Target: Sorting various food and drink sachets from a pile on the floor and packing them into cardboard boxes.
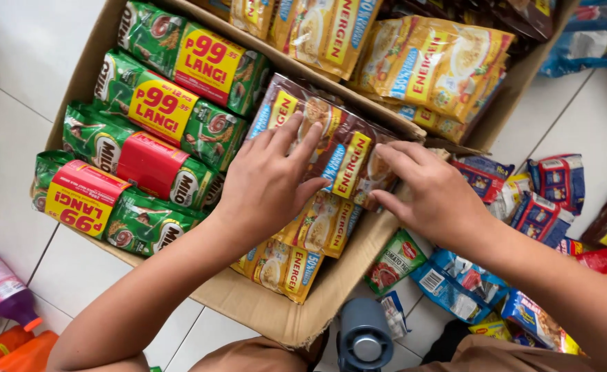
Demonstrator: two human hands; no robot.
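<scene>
While both hands press down near the middle of the frame, the brown sachet strip (331, 141) lies across the centre of the cardboard box (262, 306), on top of the yellow sachet strips (303, 248) that run toward the box's lower edge. The left hand (265, 186) lies flat on the strip with its fingers spread, pressing rather than gripping. The right hand (431, 196) rests on the strip's right end at the box wall, its fingers reaching along the top edge and the thumb below (whether it pinches the foil or only steadies it I cannot tell).

To the left of the hands, green drink packs (145, 145) with red and yellow labels fill the box in tilted rows. More yellow sachets (431, 62) are stacked at the upper right. Loose blue and red packets (544, 200) lie on the white tile floor (14, 227) right of the box.

As I judge it, the slick strip could slide off the uneven pile beneath, or buckle against the box wall, if it is pushed down unevenly. The bent cardboard edge may also catch it.
</scene>
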